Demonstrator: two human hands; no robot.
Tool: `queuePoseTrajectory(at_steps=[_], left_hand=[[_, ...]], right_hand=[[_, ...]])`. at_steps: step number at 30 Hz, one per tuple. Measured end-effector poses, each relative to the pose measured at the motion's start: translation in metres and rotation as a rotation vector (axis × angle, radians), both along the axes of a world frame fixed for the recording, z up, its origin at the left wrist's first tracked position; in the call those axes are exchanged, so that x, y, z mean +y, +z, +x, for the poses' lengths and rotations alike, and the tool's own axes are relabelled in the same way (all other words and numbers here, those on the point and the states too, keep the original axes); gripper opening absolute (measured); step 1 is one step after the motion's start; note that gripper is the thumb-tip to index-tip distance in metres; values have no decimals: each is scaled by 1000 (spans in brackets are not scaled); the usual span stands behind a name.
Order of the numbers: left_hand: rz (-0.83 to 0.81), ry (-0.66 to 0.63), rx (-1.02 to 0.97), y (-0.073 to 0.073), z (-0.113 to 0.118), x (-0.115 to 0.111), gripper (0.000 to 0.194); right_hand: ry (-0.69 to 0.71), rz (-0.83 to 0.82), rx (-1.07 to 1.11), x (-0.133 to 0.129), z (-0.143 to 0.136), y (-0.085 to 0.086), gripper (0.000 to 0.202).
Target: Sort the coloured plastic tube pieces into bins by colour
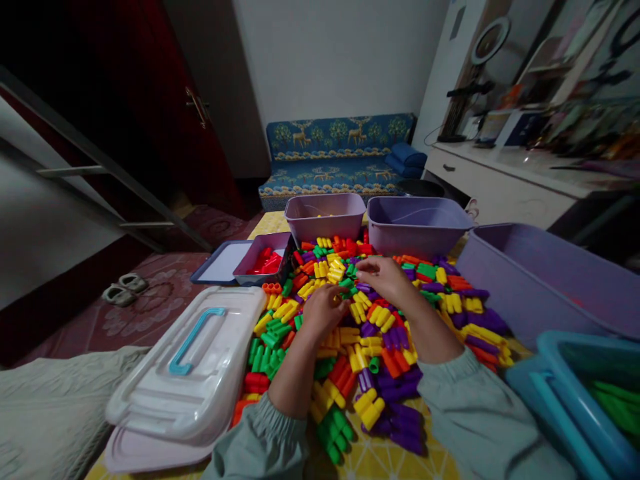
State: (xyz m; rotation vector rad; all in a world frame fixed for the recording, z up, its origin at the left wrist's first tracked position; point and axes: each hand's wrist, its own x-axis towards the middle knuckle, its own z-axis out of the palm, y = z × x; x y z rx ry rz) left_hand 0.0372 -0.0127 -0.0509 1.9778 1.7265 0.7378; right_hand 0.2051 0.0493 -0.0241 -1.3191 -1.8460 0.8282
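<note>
A large heap of plastic peg-shaped building blocks [370,407] in yellow, green, red, orange and purple covers the middle of the table. My left hand [325,308] is over the heap with its fingers curled in, close to a green block [344,285]. To its right and slightly farther away, my right hand [384,275] reaches leftward, fingers bent and drawn together beside green blocks at its fingertips. What either hand grips is too small and partly hidden to make out. The two hands are close together but apart.
Purple bins [325,217] line the far and right sides. A small box [263,267] holds red pieces. At left lies a clear lid with a blue handle [187,340]. A blue tub [565,393] with green pieces is near right. Behind are a patterned sofa [340,170] and a desk [505,173].
</note>
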Motion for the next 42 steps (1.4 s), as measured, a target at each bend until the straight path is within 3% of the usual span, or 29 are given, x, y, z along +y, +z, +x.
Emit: queuePoseTrajectory(at_steps=[4,7,10,13,21,26,33,42], left_hand=[[11,31,-119,-3,-1,2,32],[108,30,-344,-7,-3,4,27],[188,-25,-500,-7,-2,5,19],[179,-54,-543,-4,1,4,16],[17,-12,-510,-14,3,3,16],[95,-61,-535,-18,1,5,15],[100,-28,-473,-16,-1,6,17],[133,-71,-227,-20,-2,6,25]], right_hand=[[-16,-41,-93,-12,14,-14,23],[-18,-23,-45,-19,9,-17,40],[69,-16,41,-24,1,-16,55],[120,2,-2,-27,-2,-16,46],[61,-35,-121,-26,4,-23,28],[80,-40,-231,-29,6,-14,19],[86,-39,-234,-30,7,-12,10],[75,-7,-165,-28,12,-17,14]])
